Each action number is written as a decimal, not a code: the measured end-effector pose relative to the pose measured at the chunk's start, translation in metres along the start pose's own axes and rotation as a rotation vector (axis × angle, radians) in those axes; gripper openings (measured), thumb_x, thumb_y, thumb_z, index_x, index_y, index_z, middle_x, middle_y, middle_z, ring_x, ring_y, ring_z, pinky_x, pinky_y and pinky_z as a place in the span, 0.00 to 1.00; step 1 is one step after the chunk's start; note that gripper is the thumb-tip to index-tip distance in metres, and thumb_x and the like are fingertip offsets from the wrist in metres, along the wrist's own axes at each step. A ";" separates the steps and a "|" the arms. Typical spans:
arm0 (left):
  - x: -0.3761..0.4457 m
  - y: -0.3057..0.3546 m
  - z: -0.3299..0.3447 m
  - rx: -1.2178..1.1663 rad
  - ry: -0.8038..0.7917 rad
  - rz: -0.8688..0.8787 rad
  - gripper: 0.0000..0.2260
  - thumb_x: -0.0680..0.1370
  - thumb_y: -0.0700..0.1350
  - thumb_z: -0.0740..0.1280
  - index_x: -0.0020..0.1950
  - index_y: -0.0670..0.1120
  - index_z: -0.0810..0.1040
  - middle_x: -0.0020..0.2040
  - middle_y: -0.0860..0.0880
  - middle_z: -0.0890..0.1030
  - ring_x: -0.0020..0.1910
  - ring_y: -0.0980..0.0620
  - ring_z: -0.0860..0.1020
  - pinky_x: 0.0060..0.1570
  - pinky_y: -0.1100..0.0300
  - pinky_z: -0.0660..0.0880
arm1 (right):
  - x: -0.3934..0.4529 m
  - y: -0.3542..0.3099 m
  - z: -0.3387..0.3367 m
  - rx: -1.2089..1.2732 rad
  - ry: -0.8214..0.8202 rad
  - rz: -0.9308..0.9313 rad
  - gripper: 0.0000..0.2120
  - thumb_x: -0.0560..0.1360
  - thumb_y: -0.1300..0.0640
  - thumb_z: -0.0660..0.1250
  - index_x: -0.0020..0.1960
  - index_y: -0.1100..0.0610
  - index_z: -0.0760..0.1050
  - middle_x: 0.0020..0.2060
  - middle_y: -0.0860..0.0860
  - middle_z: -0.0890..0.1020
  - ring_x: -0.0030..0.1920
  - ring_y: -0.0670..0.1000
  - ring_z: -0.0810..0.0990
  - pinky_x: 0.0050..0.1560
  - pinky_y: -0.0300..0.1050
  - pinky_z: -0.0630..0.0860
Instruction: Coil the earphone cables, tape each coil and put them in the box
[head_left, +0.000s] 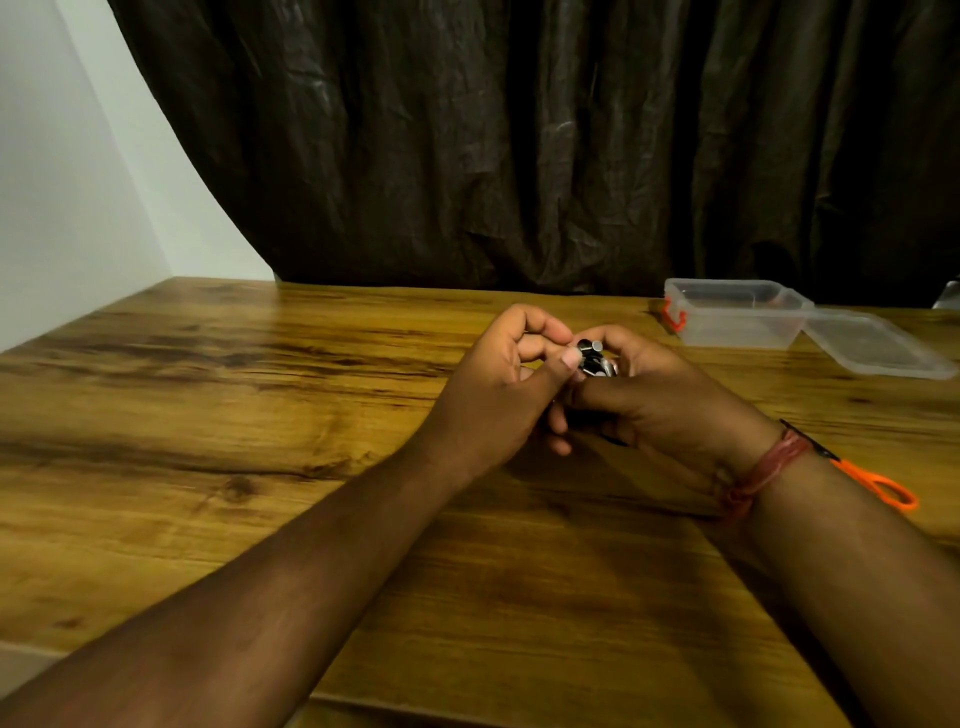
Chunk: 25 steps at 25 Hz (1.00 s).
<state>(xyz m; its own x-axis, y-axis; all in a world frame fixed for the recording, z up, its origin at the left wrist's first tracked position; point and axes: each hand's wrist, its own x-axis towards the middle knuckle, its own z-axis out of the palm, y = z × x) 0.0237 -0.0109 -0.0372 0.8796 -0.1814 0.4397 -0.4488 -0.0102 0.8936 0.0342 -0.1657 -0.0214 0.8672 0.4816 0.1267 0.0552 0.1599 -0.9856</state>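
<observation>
Both hands meet over the middle of the wooden table (208, 415). My left hand (498, 384) and my right hand (660, 395) together grip a small black and silver earphone bundle (592, 358), with only its earbuds showing between the fingertips. The cable itself is hidden inside the curled fingers. A clear plastic box (737, 312) with an orange clip stands open at the back right, and I see nothing in it. Its clear lid (878, 348) lies flat beside it on the right.
Orange-handled scissors (878, 483) lie on the table behind my right wrist, partly hidden by it. A dark curtain hangs behind the table, and a white wall stands at the left. A red thread band circles my right wrist.
</observation>
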 end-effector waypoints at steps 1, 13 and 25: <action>-0.001 0.001 0.001 0.000 0.004 0.011 0.05 0.81 0.38 0.64 0.52 0.47 0.70 0.40 0.52 0.82 0.26 0.54 0.76 0.24 0.52 0.80 | 0.000 0.000 -0.001 0.000 -0.025 0.016 0.14 0.74 0.74 0.63 0.58 0.64 0.69 0.34 0.62 0.80 0.35 0.57 0.81 0.39 0.50 0.81; 0.001 -0.005 -0.002 0.155 0.072 0.104 0.07 0.81 0.40 0.63 0.55 0.51 0.71 0.45 0.51 0.81 0.25 0.53 0.77 0.24 0.57 0.76 | 0.005 0.015 0.011 -0.181 0.054 -0.120 0.08 0.76 0.71 0.58 0.47 0.63 0.74 0.29 0.55 0.79 0.29 0.53 0.77 0.29 0.42 0.69; 0.003 -0.003 0.000 0.148 0.147 -0.009 0.06 0.82 0.42 0.63 0.52 0.49 0.79 0.34 0.52 0.79 0.30 0.52 0.81 0.31 0.60 0.79 | 0.010 0.023 0.007 -0.020 0.077 -0.175 0.09 0.77 0.70 0.59 0.55 0.73 0.70 0.33 0.59 0.75 0.33 0.50 0.75 0.33 0.40 0.70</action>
<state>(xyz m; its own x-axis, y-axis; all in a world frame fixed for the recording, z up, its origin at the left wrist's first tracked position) 0.0274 -0.0112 -0.0386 0.8926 -0.0354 0.4495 -0.4492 -0.1574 0.8795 0.0404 -0.1509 -0.0425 0.8786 0.3805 0.2886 0.2182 0.2178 -0.9513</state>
